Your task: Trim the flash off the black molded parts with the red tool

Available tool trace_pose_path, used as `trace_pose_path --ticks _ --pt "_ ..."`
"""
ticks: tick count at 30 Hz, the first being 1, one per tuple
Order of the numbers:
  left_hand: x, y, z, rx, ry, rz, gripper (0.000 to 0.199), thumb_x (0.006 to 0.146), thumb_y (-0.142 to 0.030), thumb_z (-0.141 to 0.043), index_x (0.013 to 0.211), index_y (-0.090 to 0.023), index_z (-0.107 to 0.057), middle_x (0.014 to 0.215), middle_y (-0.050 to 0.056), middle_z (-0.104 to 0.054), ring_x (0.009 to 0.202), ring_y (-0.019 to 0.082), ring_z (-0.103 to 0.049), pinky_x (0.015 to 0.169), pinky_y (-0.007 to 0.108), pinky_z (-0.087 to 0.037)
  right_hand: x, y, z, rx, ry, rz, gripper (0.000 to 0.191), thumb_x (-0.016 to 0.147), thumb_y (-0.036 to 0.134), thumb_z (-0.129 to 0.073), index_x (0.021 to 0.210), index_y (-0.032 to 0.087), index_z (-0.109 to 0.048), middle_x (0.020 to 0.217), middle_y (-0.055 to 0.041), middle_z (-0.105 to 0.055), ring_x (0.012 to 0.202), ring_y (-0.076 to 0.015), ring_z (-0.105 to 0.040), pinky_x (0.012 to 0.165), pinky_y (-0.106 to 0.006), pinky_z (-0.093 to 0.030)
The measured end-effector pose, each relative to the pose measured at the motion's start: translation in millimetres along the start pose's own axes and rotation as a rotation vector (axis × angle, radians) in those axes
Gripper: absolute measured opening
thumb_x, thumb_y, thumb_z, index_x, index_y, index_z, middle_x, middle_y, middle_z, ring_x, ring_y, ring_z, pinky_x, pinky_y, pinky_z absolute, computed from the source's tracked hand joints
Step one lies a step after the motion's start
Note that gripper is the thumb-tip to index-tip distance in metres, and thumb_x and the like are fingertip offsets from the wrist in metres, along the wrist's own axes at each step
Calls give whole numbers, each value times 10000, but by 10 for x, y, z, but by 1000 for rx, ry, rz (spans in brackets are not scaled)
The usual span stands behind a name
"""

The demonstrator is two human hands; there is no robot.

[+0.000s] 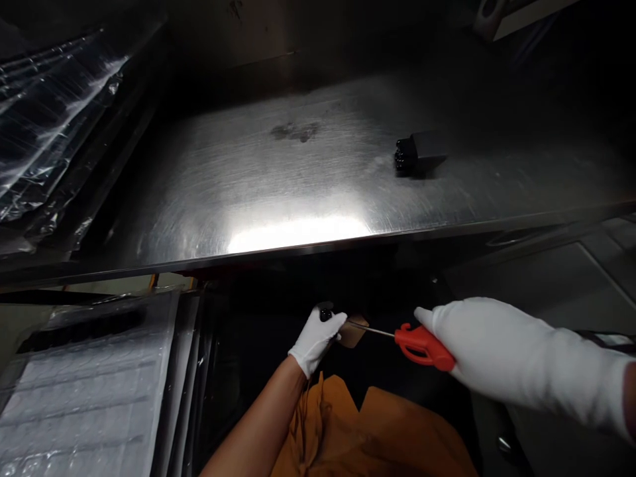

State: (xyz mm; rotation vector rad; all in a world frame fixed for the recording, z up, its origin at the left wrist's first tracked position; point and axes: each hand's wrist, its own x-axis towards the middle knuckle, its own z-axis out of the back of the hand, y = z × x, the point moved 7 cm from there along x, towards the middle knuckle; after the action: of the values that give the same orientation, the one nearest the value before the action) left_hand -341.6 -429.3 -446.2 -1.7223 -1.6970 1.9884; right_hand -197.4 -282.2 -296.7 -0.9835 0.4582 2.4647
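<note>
Two white-gloved hands, red air blow gun [424, 348] pointing at small black part [325, 315], held just off the steel bench edge.
Left hand [315, 339]: fingers closed round the black part, tan piece [354, 333] just beside them, can't tell if it's held. Right hand [517, 351]: fingers closed on the gun's red body, thin metal nozzle [372, 329] reaching near the tan piece. Orange cloth [348, 430] below the hands. Beyond: stainless bench [278, 179] with black connector block [420, 154] on it. Plastic-wrapped sheets [50, 119] upper left, foam-like packaging [74, 397] lower left.
</note>
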Motion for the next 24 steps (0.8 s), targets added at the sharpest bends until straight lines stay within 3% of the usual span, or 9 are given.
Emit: trace_pose_path --ticks 4,8,16,24 --pt "-53 -121 -69 370 -70 -131 382 726 -200 -736 1076 -162 -587 895 53 -641 795 176 -607 738 292 -488 19 -66 -131 -59 31 -7 268 703 175 -603 965 179 -661 795 -88 -685 687 -258 -665 638 -352 -468" --pt "-78 -188 -160 483 -70 -183 430 660 -217 -784 1050 -156 -614 970 91 -685 905 237 -633 811 327 -496 46 -67 -185 -43 4 23 235 692 232 -636 923 192 -652 719 -53 -654 621 -221 -635 599 -317 -436" --pt "-48 -98 -92 598 -41 -343 509 609 -329 -838 1067 -211 -651 928 55 -664 820 231 -610 759 332 -465 38 -48 -81 34 56 37 168 736 300 -619 869 206 -659 673 -37 -627 590 -207 -618 578 -305 -418" --pt "-47 -74 -96 673 -44 -291 476 601 -369 -844 993 -223 -617 807 18 -658 741 212 -602 685 300 -430 57 -66 -71 4 94 1 167 723 251 -610 878 209 -653 700 -44 -640 625 -228 -636 585 -316 -416"
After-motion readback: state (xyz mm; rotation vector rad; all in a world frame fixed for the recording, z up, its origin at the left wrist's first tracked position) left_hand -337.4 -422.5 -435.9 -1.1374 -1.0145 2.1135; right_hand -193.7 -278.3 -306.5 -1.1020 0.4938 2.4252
